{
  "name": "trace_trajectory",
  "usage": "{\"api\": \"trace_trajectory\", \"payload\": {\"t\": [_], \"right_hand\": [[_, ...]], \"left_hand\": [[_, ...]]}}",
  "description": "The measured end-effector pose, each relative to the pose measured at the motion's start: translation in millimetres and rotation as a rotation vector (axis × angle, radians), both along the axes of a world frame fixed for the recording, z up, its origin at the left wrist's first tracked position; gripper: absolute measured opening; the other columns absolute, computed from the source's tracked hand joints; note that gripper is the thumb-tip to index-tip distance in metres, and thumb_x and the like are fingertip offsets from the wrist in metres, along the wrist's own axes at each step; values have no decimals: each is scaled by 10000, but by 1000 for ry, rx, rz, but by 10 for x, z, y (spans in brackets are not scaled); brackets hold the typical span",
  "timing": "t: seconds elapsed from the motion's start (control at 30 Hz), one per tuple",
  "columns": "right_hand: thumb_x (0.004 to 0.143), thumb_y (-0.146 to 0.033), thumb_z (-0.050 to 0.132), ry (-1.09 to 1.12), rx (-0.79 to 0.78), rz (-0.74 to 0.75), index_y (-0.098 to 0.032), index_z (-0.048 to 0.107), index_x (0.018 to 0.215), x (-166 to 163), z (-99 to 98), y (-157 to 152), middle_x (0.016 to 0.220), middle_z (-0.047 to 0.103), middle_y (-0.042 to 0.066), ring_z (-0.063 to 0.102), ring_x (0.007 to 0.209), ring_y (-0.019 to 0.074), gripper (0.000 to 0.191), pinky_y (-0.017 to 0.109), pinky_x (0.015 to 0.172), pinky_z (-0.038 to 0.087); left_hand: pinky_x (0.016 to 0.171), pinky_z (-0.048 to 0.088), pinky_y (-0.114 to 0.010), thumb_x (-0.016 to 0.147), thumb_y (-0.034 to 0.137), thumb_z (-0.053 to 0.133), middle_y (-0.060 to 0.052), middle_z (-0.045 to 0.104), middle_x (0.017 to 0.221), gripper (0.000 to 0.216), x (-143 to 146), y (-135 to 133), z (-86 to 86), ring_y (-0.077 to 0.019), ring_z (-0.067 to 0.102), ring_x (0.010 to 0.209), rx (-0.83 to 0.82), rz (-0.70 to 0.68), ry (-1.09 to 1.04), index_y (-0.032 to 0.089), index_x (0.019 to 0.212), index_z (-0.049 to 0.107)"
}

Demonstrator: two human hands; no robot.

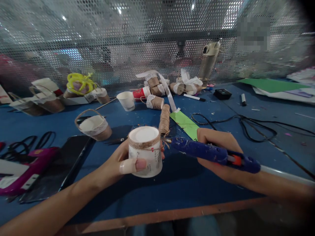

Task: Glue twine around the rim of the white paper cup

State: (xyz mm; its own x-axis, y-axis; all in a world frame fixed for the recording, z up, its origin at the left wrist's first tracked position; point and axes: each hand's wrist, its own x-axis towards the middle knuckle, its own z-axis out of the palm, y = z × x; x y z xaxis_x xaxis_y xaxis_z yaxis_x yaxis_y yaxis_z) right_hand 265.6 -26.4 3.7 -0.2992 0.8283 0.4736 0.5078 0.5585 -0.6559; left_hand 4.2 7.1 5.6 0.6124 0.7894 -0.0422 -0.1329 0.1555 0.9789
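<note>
Operator: Head view. What is the state of the left hand (116, 164)?

Technician: It is closed around a white paper cup (149, 165), thumb across the near wall and fingertips showing at the far right side. A strip of tape (128, 166) wraps the thumb. The cup is inverted, base facing up, and is held above the counter (184, 193)

Operator: What is fitted to the cup?

Technician: A twine band (145, 144) runs around the wall just below the base

Operator: State the condition of the right hand (221, 139)

Technician: It grips a blue glue gun (201, 151), with the nozzle directed left. The tip is just beside the cup, near the band; contact between them cannot be determined. A pale rod (283, 173) extends from the rear of the tool

Operator: Identify the adjacent items

Technician: Behind the cup lies a spool of twine (164, 119). To its right is a green strip (185, 123), with a white ribbon (168, 91) reaching its far end. Left of the cup stands a small basket (103, 132) with a looped handle. Farther left, a purple tool (46, 152) lies partly over a dark flat slab (71, 155)
</note>
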Motion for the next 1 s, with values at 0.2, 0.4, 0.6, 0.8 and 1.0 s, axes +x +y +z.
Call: {"api": "trace_trajectory", "payload": {"t": [0.2, 0.4, 0.6, 0.8, 1.0], "right_hand": [[759, -90, 591, 124, -156, -36, -204, 453, 651, -12, -27, 26, 591, 461, -43, 413, 523, 98, 209, 245, 484, 323], [769, -212, 730, 369, -268, 34, -251, 626, 1019, -129, -40, 41, 1027, 684, 33, 638, 986, 213, 274, 359, 881, 506], [737, -239, 777, 470, -431, 182, -266, 618, 1032, -188, -73, 72, 1048, 695, 9, 670, 989, 196, 336, 377, 968, 499], [745, -259, 770, 439, -469, 240, -236, 612, 934, -175, -67, 109, 886, 671, 2, 669, 821, 167, 247, 322, 795, 558], [777, -268, 751, 295, -338, 191, -207, 623, 812, -131, -30, 110, 820, 659, -11, 632, 798, 143, 146, 302, 806, 519]], "left_hand": [[759, 525, -383, 626, 369, 768, -100, 723, 965, 429, 22, -23, 0, -284, 647, 877, -26, 13, 11, 186, 1007, 695], [839, 503, -394, 666, 414, 760, -75, 711, 1084, 497, 41, -54, 13, -324, 639, 1009, -27, -98, 119, 207, 1109, 667], [801, 494, -330, 644, 456, 787, -94, 703, 1138, 578, 116, -99, -6, -314, 617, 1040, -47, 16, 137, 208, 1140, 626], [795, 485, -318, 656, 440, 783, -70, 713, 1039, 569, 147, -95, -2, -281, 627, 968, -27, 79, 166, 215, 1146, 603], [810, 485, -339, 672, 432, 775, -87, 697, 1065, 591, 156, -81, -19, -280, 618, 963, 27, 77, 196, 200, 1182, 586]]}}
